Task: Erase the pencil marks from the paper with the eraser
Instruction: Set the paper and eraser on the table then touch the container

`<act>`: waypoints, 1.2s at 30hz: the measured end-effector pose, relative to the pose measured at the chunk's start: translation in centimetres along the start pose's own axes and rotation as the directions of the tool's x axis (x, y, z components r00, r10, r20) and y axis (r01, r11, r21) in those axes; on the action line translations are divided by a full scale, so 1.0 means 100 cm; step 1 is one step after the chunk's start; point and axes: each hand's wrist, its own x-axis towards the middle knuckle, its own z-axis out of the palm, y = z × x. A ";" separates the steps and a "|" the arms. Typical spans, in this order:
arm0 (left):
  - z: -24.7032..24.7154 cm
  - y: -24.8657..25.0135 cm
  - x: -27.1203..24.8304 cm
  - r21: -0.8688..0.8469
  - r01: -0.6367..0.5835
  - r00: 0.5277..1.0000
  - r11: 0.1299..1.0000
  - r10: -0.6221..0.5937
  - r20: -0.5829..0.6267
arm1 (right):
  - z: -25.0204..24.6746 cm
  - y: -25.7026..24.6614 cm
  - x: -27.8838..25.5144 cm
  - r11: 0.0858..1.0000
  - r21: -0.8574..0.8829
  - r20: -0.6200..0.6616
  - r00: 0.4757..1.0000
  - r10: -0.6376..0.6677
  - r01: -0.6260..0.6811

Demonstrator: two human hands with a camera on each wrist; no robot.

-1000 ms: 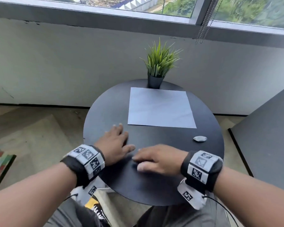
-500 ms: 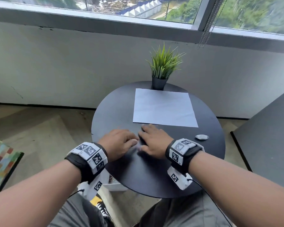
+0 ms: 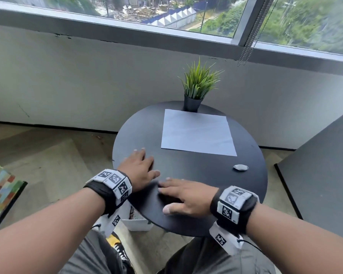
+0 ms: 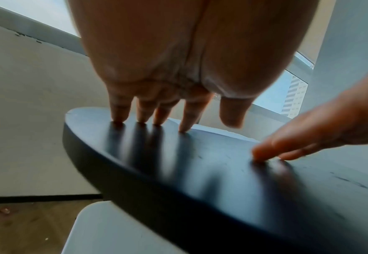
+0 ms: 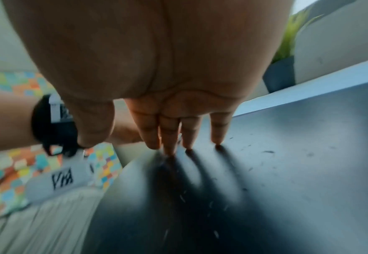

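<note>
A white sheet of paper [image 3: 197, 132] lies flat on the far half of the round black table [image 3: 206, 171]; no marks show on it from here. The small grey eraser [image 3: 240, 167] sits on the table right of centre, below the paper's right corner. My left hand [image 3: 139, 169] rests flat on the table's left part, fingertips [image 4: 118, 118] touching the top, holding nothing. My right hand [image 3: 183, 196] lies flat near the front edge, fingers pointing left, fingertips [image 5: 170, 151] on the surface. Fine eraser crumbs [image 5: 211, 204] are scattered on the table under it.
A potted green plant [image 3: 198, 86] stands at the table's back edge, touching the paper's far side. A white wall and window lie behind. A dark panel [image 3: 321, 175] stands to the right. A colourful rug [image 3: 0, 188] lies on the floor at left.
My right hand slid back toward the front edge and to the right, away from the paper. My left hand stretched flatter, a little to the left. Paper and eraser stayed put.
</note>
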 end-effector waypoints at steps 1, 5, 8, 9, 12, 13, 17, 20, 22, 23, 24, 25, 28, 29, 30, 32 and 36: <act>0.002 0.001 -0.005 0.023 -0.022 0.998 0.999 0.021 0.052 | 0.000 0.005 -0.008 0.993 0.118 -0.086 0.996 0.014 -0.003; 0.007 0.018 -0.033 -0.209 -0.334 0.928 0.919 0.359 0.099 | 0.003 0.052 -0.036 0.783 0.323 -0.277 0.738 0.615 -0.531; 0.010 0.027 -0.036 -0.287 -0.347 0.937 0.893 0.343 -0.066 | 0.031 0.034 -0.047 0.793 0.104 -0.111 0.785 0.609 -0.601; 0.013 0.026 -0.032 -0.252 -0.291 0.956 0.923 0.269 -0.119 | 0.039 0.017 -0.051 0.875 0.063 -0.072 0.873 0.483 -0.479; 0.017 0.009 -0.025 -0.069 0.031 0.992 0.997 -0.040 -0.119 | 0.035 -0.004 -0.063 0.943 0.266 -0.147 0.958 0.244 -0.200; 0.021 0.003 -0.025 -0.006 0.116 0.988 0.993 -0.116 -0.100 | 0.033 0.011 -0.065 0.909 0.362 -0.252 0.917 0.308 -0.205; 0.038 0.010 -0.047 0.108 0.043 0.998 0.993 -0.039 -0.040 | 0.035 0.065 -0.069 0.697 0.265 -0.233 0.657 0.717 -0.666; 0.043 0.034 -0.067 -0.027 -0.305 0.951 0.952 0.306 0.032 | 0.046 0.034 -0.059 0.850 0.008 -0.113 0.844 0.525 -0.527; 0.041 0.041 -0.069 -0.236 -0.364 0.929 0.901 0.370 -0.021 | 0.036 0.007 -0.055 0.959 0.057 -0.083 0.956 0.282 -0.278; 0.040 0.042 -0.065 -0.291 -0.351 0.936 0.890 0.342 -0.084 | 0.029 0.006 -0.053 0.970 0.135 -0.135 0.967 0.218 -0.200; 0.037 0.039 -0.060 -0.305 -0.316 0.947 0.899 0.281 -0.154 | 0.022 0.013 -0.049 0.960 0.214 -0.226 0.946 0.231 -0.183; 0.033 0.036 -0.053 -0.287 -0.248 0.961 0.925 0.200 -0.189 | 0.017 0.028 -0.044 0.930 0.283 -0.308 0.896 0.320 -0.235; 0.022 0.021 -0.033 -0.146 0.005 0.992 0.989 -0.023 -0.123 | 0.007 0.070 -0.030 0.766 0.296 -0.298 0.707 0.641 -0.570; 0.020 0.018 -0.026 -0.091 0.058 0.993 0.994 -0.066 -0.093 | 0.008 0.075 -0.025 0.726 0.234 -0.229 0.689 0.688 -0.647; 0.019 0.016 -0.021 -0.043 0.085 0.994 0.995 -0.088 -0.069 | 0.011 0.072 -0.021 0.712 0.180 -0.163 0.693 0.702 -0.679; 0.019 0.023 -0.019 0.015 0.018 1.000 1.000 -0.018 -0.019 | 0.017 0.054 -0.018 0.764 0.090 -0.090 0.758 0.646 -0.639; 0.005 0.040 -0.033 -0.096 -0.324 0.944 0.941 0.329 0.038 | 0.020 0.021 -0.032 0.966 0.003 -0.005 0.966 0.260 -0.260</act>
